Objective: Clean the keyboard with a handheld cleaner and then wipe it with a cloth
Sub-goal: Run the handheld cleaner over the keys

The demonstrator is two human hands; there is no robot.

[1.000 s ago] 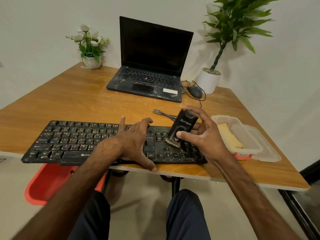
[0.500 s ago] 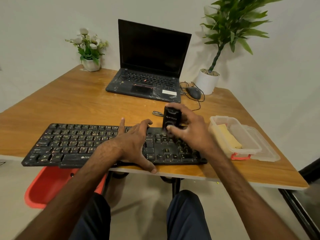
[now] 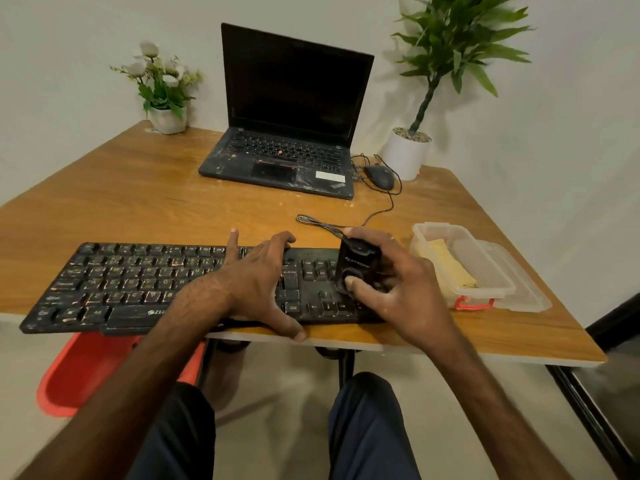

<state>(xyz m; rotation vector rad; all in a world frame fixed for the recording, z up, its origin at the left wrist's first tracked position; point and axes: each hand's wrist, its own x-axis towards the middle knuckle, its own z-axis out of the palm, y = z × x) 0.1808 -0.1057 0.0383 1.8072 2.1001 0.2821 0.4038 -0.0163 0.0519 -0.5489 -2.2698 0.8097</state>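
Note:
A dusty black keyboard (image 3: 131,285) lies along the near edge of the wooden table (image 3: 145,202). My left hand (image 3: 256,282) rests flat across its middle, fingers spread, thumb at the table's front edge. My right hand (image 3: 391,285) grips a small black handheld cleaner (image 3: 356,268), held upright with its lower end on the keys at the keyboard's right end. My thumb presses on its front. A yellow cloth (image 3: 446,268) lies folded in a clear plastic box (image 3: 485,261) just right of the keyboard.
An open black laptop (image 3: 287,133) stands at the back centre, with a wired mouse (image 3: 381,176) beside it. A white flower pot (image 3: 168,98) sits at the back left, a potted green plant (image 3: 408,150) at the back right. A red stool (image 3: 86,368) is below the table.
My right hand has moved the cleaner from the keys near the front edge toward the back, then right over the numeric pad, tipping it upright. My left hand has stayed on the keyboard.

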